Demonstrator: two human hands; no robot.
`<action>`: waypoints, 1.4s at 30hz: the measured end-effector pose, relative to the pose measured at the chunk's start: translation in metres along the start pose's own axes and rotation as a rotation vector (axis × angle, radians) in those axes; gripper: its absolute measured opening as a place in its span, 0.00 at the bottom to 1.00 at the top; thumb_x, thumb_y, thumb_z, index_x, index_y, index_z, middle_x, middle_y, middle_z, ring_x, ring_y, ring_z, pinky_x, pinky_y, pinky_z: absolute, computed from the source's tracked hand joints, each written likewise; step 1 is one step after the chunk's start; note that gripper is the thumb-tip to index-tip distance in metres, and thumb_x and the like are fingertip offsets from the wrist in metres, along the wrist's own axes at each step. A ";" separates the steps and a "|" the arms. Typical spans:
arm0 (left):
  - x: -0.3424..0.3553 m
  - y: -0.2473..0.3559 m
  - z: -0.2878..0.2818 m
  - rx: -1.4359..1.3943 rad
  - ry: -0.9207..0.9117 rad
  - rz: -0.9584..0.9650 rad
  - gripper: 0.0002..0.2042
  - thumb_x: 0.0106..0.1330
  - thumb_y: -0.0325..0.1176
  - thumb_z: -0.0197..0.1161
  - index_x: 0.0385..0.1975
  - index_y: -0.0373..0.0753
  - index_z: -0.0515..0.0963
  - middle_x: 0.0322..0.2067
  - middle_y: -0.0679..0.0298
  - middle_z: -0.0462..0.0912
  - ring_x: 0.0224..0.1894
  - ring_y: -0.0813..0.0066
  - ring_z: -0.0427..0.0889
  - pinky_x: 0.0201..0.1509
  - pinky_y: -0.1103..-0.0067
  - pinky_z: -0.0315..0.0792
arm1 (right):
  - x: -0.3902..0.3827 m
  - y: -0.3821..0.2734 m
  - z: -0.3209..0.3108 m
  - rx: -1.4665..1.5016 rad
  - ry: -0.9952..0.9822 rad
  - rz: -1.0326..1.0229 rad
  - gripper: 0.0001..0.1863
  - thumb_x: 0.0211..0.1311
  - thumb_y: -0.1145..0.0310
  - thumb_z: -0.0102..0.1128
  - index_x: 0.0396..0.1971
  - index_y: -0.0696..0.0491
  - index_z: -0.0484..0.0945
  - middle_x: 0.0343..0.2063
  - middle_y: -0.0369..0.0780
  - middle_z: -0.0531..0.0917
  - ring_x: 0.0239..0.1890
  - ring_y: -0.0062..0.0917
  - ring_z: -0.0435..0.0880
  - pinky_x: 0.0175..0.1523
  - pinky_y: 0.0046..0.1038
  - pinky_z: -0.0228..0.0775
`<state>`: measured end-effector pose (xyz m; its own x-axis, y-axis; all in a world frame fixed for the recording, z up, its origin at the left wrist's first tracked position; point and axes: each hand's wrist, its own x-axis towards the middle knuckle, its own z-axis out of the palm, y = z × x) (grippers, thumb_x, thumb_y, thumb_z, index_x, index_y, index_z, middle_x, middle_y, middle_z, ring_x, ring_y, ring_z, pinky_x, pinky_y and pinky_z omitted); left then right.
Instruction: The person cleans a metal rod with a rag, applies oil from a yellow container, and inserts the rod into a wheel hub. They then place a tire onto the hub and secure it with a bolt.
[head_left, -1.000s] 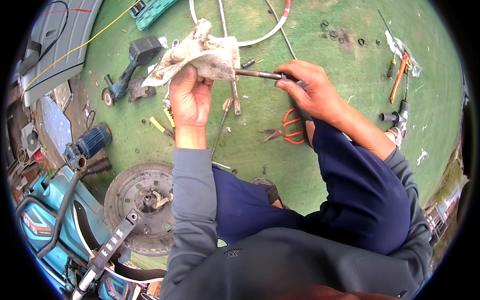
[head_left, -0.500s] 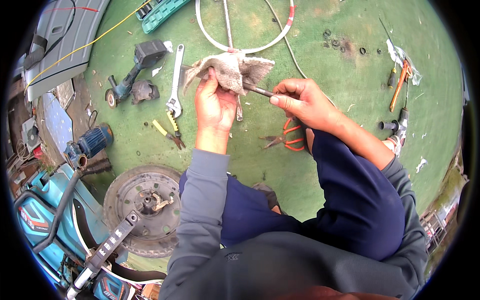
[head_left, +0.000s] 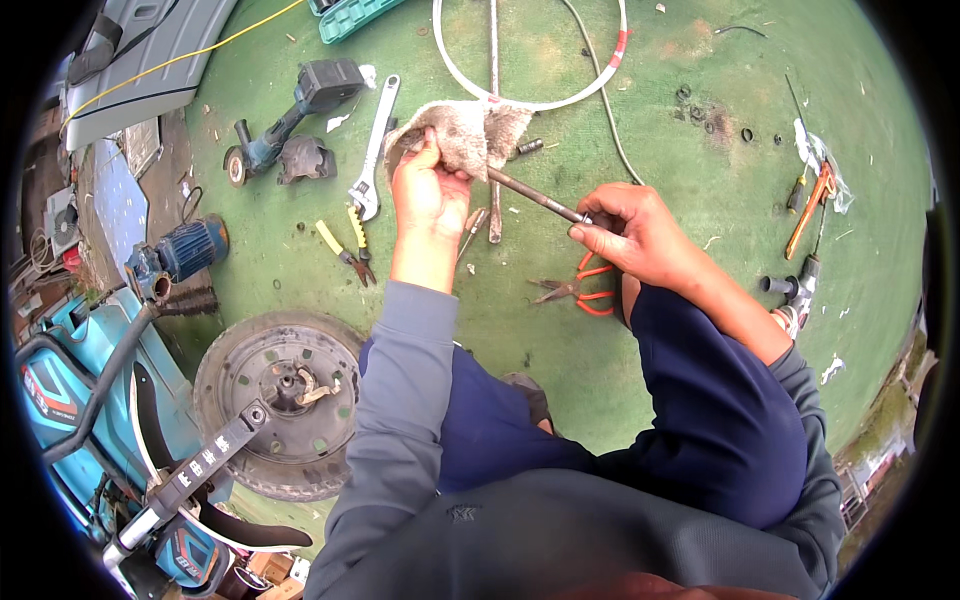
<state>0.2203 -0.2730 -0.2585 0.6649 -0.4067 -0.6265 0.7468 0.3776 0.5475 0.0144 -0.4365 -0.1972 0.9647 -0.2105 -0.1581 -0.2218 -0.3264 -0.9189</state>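
Observation:
My left hand (head_left: pixel 430 195) is closed on a stained off-white rag (head_left: pixel 455 135), which is bunched around a slim metal rod (head_left: pixel 535 195). My right hand (head_left: pixel 630 230) pinches the rod's lower right end, where a small fitting sits at my thumb. An adjustable wrench (head_left: pixel 370 170) lies left of the rag. Below it are yellow-handled pliers (head_left: pixel 355 235); orange-handled pliers (head_left: pixel 580 290) lie under my right hand. A long metal bar (head_left: pixel 495 225) lies on the green floor (head_left: pixel 740 240) behind the rag.
An angle grinder (head_left: pixel 280 130), blue motor (head_left: pixel 195 250), wheel (head_left: pixel 230 380) and cyan machine (head_left: pixel 130 370) are at the left. A white hoop (head_left: pixel 450 65) and green case (head_left: pixel 355 20) lie beyond. Small rings (head_left: pixel 747 134), orange tool (head_left: pixel 820 185) and drill (head_left: pixel 805 285) are at the right.
The rag and rod have shifted downward and right, and the rod now slants more steeply toward my right hand, which has moved lower. More of the rod shows between rag and right hand.

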 end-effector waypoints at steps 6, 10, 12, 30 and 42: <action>0.000 0.033 0.000 -0.103 -0.155 0.124 0.13 0.77 0.41 0.53 0.53 0.41 0.75 0.49 0.64 0.82 0.47 0.70 0.80 0.43 0.75 0.73 | -0.013 0.015 0.002 0.937 -0.103 0.472 0.17 0.73 0.58 0.57 0.30 0.58 0.76 0.21 0.33 0.74 0.19 0.19 0.74 0.28 0.24 0.70; -0.004 0.048 -0.013 -0.298 -0.431 0.007 0.19 0.79 0.46 0.44 0.57 0.45 0.75 0.57 0.63 0.80 0.55 0.66 0.77 0.44 0.75 0.72 | -0.016 0.023 0.006 1.043 -0.043 0.483 0.17 0.74 0.59 0.55 0.33 0.59 0.77 0.22 0.34 0.74 0.21 0.20 0.75 0.30 0.24 0.71; -0.001 0.047 -0.017 -0.420 -0.536 -0.065 0.20 0.79 0.47 0.42 0.58 0.45 0.75 0.58 0.63 0.79 0.55 0.65 0.76 0.44 0.75 0.71 | -0.016 0.029 0.006 1.054 -0.053 0.455 0.15 0.74 0.60 0.56 0.37 0.59 0.79 0.23 0.33 0.76 0.23 0.19 0.77 0.31 0.22 0.71; -0.027 0.001 0.005 0.164 -0.574 0.012 0.18 0.70 0.28 0.49 0.59 0.35 0.73 0.55 0.57 0.80 0.58 0.61 0.79 0.60 0.60 0.73 | -0.013 0.038 0.021 0.655 0.191 0.381 0.15 0.56 0.81 0.72 0.42 0.58 0.77 0.28 0.32 0.81 0.31 0.15 0.82 0.38 0.19 0.75; -0.043 0.002 0.017 0.019 -0.706 0.003 0.26 0.74 0.47 0.56 0.68 0.45 0.63 0.60 0.60 0.75 0.59 0.65 0.77 0.59 0.64 0.74 | -0.011 0.029 0.022 0.134 0.280 0.202 0.16 0.49 0.76 0.78 0.33 0.54 0.76 0.26 0.29 0.78 0.29 0.11 0.75 0.36 0.19 0.71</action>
<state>0.1932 -0.2695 -0.2212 0.5121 -0.8507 -0.1188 0.7407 0.3673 0.5626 0.0003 -0.4239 -0.2301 0.8233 -0.5080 -0.2533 -0.3655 -0.1329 -0.9213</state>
